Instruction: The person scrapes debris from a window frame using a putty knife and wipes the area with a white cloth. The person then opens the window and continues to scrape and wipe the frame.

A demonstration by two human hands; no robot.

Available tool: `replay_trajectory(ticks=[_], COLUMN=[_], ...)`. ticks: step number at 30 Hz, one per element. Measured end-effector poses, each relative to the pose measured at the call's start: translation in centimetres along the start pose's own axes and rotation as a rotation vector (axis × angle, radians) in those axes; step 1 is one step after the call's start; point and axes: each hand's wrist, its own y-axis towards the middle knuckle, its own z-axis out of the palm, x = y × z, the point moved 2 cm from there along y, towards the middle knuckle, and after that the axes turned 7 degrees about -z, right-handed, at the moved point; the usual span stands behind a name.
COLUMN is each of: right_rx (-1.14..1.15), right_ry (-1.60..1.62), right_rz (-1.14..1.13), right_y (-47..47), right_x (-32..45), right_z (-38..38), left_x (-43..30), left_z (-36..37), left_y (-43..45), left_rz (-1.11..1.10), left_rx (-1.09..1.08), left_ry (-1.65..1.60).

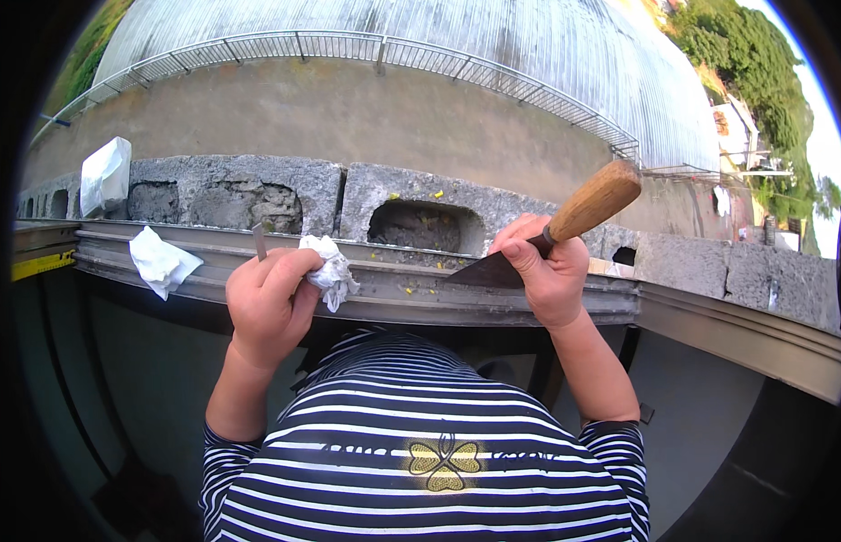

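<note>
My left hand grips a crumpled white tissue between thumb and forefinger, and a thin flat metal strip sticks up from the same fist. My right hand holds a putty knife with a wooden handle; its dark blade points left, low over the metal window track. Yellow crumbs and grit lie along the track and on the concrete block beyond it. Another crumpled white tissue rests on the track left of my left hand.
Hollow concrete blocks line the outer side of the track, with a white tissue pack standing on them at left. A yellow level or tape is at far left. Beyond are a metal railing and a corrugated roof.
</note>
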Motion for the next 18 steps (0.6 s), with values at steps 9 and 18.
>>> replay_trajectory(ticks=[9,18], right_rx=[-0.058,-0.146], right_ry=[-0.125,-0.103], right_rz=[0.013,0.156], right_y=[-1.6,-3.0], right_x=[1.4,0.3], right_z=[-5.0,-7.7], left_x=[1.0,0.9], left_z=[-0.1,-1.7], left_y=[-1.7,-2.0], left_rz=[-0.006,-0.090], left_rx=[-0.038,0.211], left_ry=[0.006,0.017])
